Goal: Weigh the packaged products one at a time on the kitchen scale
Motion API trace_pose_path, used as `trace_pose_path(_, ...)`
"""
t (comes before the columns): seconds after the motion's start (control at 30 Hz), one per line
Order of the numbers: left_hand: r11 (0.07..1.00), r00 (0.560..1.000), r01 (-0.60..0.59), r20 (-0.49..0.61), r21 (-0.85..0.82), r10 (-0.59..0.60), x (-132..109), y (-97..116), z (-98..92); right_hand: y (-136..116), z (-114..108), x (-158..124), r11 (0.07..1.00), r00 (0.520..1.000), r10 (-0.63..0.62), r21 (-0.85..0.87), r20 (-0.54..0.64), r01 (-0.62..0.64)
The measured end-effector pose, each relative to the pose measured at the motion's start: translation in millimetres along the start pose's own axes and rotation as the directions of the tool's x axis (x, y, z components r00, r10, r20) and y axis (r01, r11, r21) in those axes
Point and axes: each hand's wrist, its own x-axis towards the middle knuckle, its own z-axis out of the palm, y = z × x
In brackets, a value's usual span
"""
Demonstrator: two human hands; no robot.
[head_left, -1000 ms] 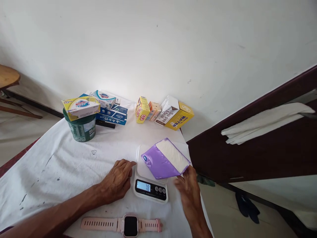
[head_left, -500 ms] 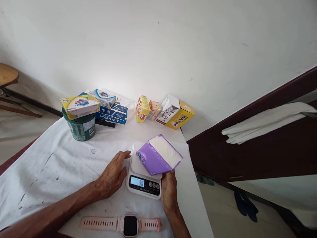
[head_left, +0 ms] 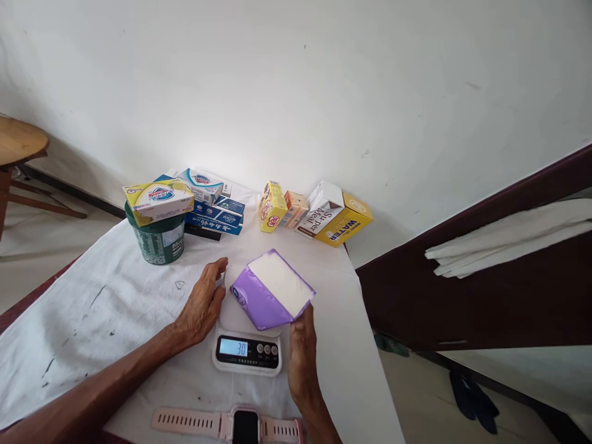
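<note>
A purple and white packet (head_left: 272, 290) rests tilted on the plate of a white kitchen scale (head_left: 247, 354), whose lit display reads 30. My right hand (head_left: 304, 351) is at the packet's lower right corner; its fingertips are partly hidden behind the packet, and whether they grip it is unclear. To the left of the scale, my left hand (head_left: 203, 302) has its fingers bent and apart, close to the plate's edge, with nothing in it. In front of the scale lies a pink smartwatch (head_left: 245, 424).
A green tub (head_left: 160, 243) bears a yellow soap box (head_left: 158, 201). Blue boxes (head_left: 215, 216) lie beside it. Towards the wall stand a yellow box (head_left: 272, 206), an orange box (head_left: 295, 208) and a white-and-yellow carton (head_left: 333, 216). A wooden stool (head_left: 23, 140) is at far left.
The scale and packet have shifted left, and the scale has turned squarer to the view. Both hands have moved left with them. The display still reads 30.
</note>
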Motion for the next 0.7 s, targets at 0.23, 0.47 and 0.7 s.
trace_pose_path(0.23, 0.998, 0.999, 0.049, 0.009, -0.041, -0.048, 2.3, -6.2, 2.7, -30.4, 4.5, 10.9, 0.977, 1.0, -0.021, -0.213, -0.013, 0.018)
trace_pose_path(0.47, 0.997, 0.998, 0.06, -0.014, -0.058, -0.061, 3.3, -7.6, 4.7, -44.4, 0.1, 25.8, 0.93, 0.996, 0.032, -0.363, -0.087, -0.062)
trace_pose_path(0.7, 0.998, 0.998, 0.056, -0.014, -0.032, -0.056, 2.0, -5.3, 9.4, -21.8, -20.0, 109.0, 0.926, 0.94, -0.091, -0.375, -0.329, -0.042)
